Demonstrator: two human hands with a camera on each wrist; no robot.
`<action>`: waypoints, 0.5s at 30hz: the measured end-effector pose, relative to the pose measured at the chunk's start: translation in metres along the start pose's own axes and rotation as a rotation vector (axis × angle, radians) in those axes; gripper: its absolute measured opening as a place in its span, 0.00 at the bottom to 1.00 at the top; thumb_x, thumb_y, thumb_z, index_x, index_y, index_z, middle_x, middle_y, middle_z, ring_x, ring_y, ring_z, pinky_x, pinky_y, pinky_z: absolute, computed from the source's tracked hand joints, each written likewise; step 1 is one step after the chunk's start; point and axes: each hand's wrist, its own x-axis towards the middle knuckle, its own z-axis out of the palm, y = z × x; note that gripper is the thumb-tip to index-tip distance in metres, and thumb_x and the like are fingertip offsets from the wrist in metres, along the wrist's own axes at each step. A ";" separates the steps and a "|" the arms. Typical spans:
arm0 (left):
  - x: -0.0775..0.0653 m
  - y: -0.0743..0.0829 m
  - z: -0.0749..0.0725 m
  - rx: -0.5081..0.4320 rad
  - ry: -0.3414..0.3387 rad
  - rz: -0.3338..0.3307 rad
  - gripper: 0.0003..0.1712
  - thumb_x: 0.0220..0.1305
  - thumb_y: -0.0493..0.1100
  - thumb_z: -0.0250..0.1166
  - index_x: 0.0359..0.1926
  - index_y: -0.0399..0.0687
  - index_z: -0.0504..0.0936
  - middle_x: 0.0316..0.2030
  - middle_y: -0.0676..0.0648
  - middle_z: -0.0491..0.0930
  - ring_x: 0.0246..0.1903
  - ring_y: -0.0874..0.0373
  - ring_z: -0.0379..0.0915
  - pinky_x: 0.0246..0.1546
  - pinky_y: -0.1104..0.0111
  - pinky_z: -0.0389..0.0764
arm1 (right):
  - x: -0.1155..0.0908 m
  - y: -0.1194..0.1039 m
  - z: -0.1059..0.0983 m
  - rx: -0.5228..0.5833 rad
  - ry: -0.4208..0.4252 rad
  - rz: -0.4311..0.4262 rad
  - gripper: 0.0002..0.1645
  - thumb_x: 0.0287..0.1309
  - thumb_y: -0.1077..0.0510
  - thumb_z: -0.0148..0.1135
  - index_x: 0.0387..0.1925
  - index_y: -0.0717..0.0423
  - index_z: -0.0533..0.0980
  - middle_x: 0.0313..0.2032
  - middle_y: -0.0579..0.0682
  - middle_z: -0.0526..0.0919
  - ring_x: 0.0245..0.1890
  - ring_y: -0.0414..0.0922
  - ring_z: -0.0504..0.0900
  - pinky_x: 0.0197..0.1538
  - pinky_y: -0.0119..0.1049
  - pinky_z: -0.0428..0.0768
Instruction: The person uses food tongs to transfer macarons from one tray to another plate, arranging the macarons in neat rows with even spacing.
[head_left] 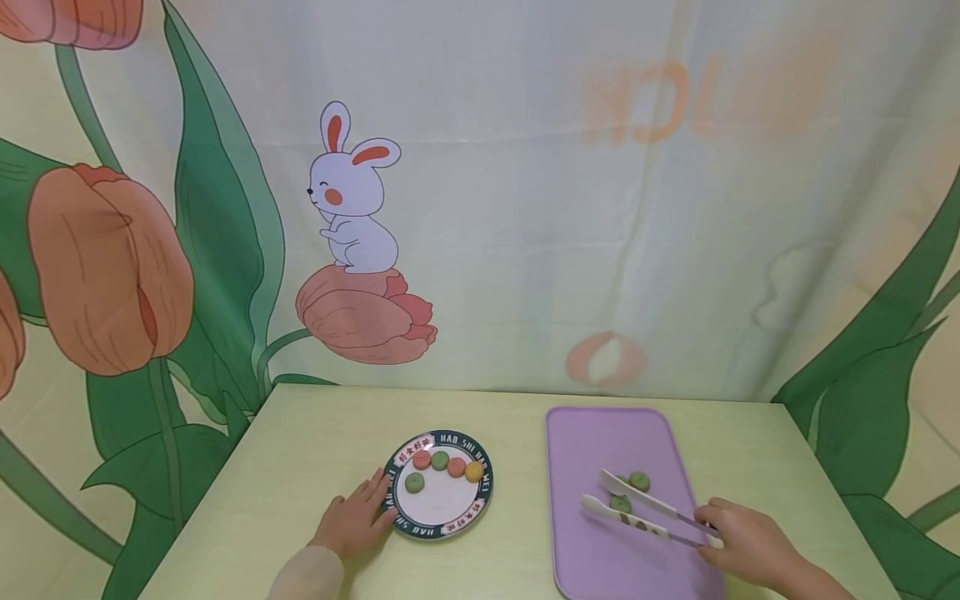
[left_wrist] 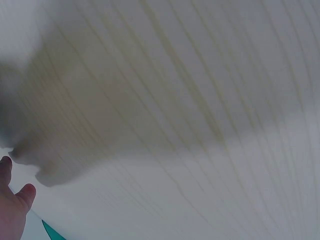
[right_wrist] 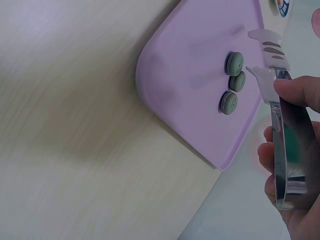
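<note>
Head view: we're gripping tongs (head_left: pixel 628 518) in right hand (head_left: pixel 752 540), tips apart, near green discs (head_left: pixel 640 481) lying on purple tray (head_left: pixel 592 442); left hand (head_left: pixel 355 514) is resting extended fingers on plate (head_left: pixel 438 506) rim, where hard pressing could be tipping it. Left wrist view: hand is barely showing, so we can't be judging plate contact. Right wrist view: discs are lying bunched; sloppy squeeze could be catching neighbour.

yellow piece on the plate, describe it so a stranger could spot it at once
On the table, find the round, dark-rimmed plate beside the left hand. The yellow piece sits at the right end of the row along the plate's far side, next to a pink piece. Its colour sets it apart: the others there are pink or green.
</note>
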 end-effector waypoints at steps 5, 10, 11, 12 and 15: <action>0.000 0.001 -0.001 0.000 -0.003 0.002 0.38 0.61 0.64 0.43 0.65 0.47 0.56 0.67 0.46 0.52 0.63 0.45 0.54 0.56 0.41 0.58 | -0.001 0.002 0.001 -0.001 -0.012 0.015 0.12 0.34 0.55 0.68 0.26 0.50 0.75 0.22 0.35 0.69 0.21 0.28 0.63 0.21 0.24 0.63; -0.001 0.002 -0.002 -0.003 -0.006 0.000 0.37 0.62 0.63 0.43 0.66 0.47 0.55 0.67 0.46 0.52 0.63 0.45 0.53 0.56 0.41 0.58 | -0.003 0.003 0.000 0.000 -0.027 0.034 0.13 0.34 0.55 0.68 0.27 0.51 0.76 0.23 0.36 0.70 0.21 0.29 0.63 0.21 0.25 0.64; -0.002 0.002 -0.002 -0.002 -0.005 0.002 0.37 0.62 0.63 0.43 0.65 0.47 0.55 0.67 0.46 0.53 0.63 0.45 0.53 0.56 0.41 0.58 | -0.003 0.003 0.000 0.002 -0.037 0.041 0.13 0.34 0.55 0.68 0.27 0.51 0.76 0.23 0.37 0.70 0.21 0.29 0.64 0.22 0.25 0.65; -0.002 0.002 -0.003 -0.003 -0.005 0.001 0.37 0.62 0.63 0.43 0.65 0.47 0.55 0.67 0.46 0.52 0.63 0.45 0.53 0.56 0.41 0.58 | -0.003 0.003 -0.001 0.005 -0.045 0.050 0.13 0.34 0.55 0.68 0.28 0.51 0.76 0.23 0.37 0.70 0.21 0.29 0.64 0.22 0.25 0.65; -0.003 0.003 -0.003 -0.003 -0.002 0.004 0.37 0.62 0.63 0.43 0.65 0.47 0.56 0.66 0.46 0.53 0.63 0.45 0.54 0.56 0.41 0.58 | -0.004 0.004 -0.002 0.011 -0.072 0.074 0.13 0.34 0.54 0.68 0.28 0.52 0.76 0.24 0.38 0.72 0.22 0.30 0.66 0.22 0.26 0.67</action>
